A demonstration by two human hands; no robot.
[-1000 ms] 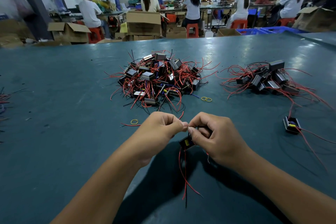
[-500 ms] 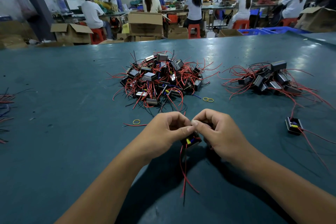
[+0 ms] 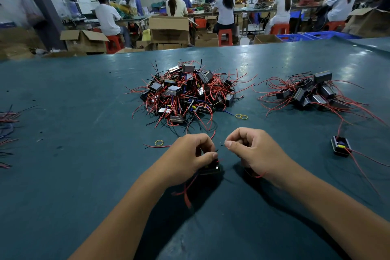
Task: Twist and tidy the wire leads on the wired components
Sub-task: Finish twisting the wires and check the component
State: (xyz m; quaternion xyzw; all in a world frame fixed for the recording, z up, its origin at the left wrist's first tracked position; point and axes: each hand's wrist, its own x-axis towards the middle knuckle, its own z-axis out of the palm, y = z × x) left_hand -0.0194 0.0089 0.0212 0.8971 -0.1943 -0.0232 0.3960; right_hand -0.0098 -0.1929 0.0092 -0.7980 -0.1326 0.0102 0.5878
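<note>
Two bare arms reach forward from the bottom of the view. The left hand (image 3: 187, 157) is curled, and its thumb and fingers pinch something small and dark. The right hand (image 3: 252, 152) is curled too, thumb tip against a finger. The two hands sit side by side, a little apart.

The component (image 3: 209, 168) is mostly covered by the left hand (image 3: 190, 157); below the grip, its red leads (image 3: 186, 195) are motion-blurred.
</note>
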